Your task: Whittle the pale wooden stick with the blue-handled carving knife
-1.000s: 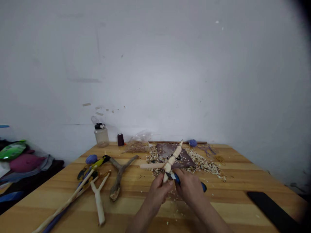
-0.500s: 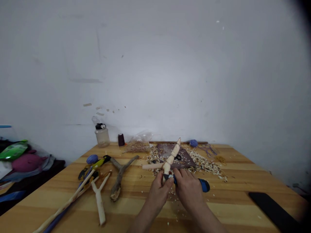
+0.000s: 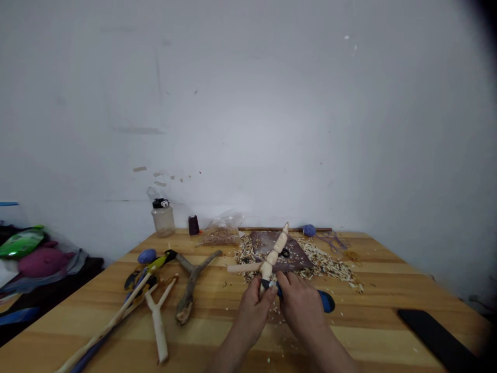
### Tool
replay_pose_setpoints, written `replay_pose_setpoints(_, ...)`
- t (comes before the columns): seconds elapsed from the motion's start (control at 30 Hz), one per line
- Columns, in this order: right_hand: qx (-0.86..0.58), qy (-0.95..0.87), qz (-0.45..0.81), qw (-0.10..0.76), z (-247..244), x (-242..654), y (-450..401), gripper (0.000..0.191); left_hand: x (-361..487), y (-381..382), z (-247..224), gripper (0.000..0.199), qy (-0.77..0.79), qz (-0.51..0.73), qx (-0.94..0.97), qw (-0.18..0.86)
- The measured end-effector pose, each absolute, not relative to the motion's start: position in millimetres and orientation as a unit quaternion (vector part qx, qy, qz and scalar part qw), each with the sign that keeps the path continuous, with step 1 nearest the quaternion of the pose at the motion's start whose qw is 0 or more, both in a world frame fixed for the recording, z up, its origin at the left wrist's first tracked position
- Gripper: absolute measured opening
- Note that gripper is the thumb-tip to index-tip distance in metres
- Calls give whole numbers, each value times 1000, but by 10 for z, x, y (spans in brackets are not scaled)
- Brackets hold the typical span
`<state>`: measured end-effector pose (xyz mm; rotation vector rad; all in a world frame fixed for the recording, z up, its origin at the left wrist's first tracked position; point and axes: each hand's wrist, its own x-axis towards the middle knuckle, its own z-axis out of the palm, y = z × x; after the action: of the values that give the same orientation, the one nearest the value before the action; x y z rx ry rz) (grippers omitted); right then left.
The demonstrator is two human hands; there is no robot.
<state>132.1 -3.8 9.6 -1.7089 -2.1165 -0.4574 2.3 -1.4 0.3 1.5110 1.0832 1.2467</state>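
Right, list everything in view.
Wall: 1, grey, behind
Table: 1, brown, below
Bottle: 1, clear, back left
Spool: 1, maroon, beside bottle
Bag: 1, clear, back
Rod: 1, brown, back
Yarn balls: 2, purple, back, left
Loose yarn: uncounted, purple and yellow, back right
Mat: 1, brown, back
Shavings: many, pale, around mat
Forked sticks: 2, brown and pale, left
Long stick: 1, pale, left
Tangle: uncounted, yellow and black, left
Slab: 1, black, right
Heap: uncounted, pink and green, far left
Carved stick: 1, pale, centre
Tool: 1, blue, centre
Left hand: 1, on carved stick
Right hand: 1, on tool
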Motion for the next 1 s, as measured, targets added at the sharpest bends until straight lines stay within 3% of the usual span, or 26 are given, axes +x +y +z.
replay_pose_setpoints(0.6,-603,-760,-161,179,161,1313,-91,25,34,-10,-38,39,421,504,596,462)
replay_pose_setpoints(1.0,-592,-743,-233,205,66,1321,-51,24,61,31,-124,40,425,521,558,486)
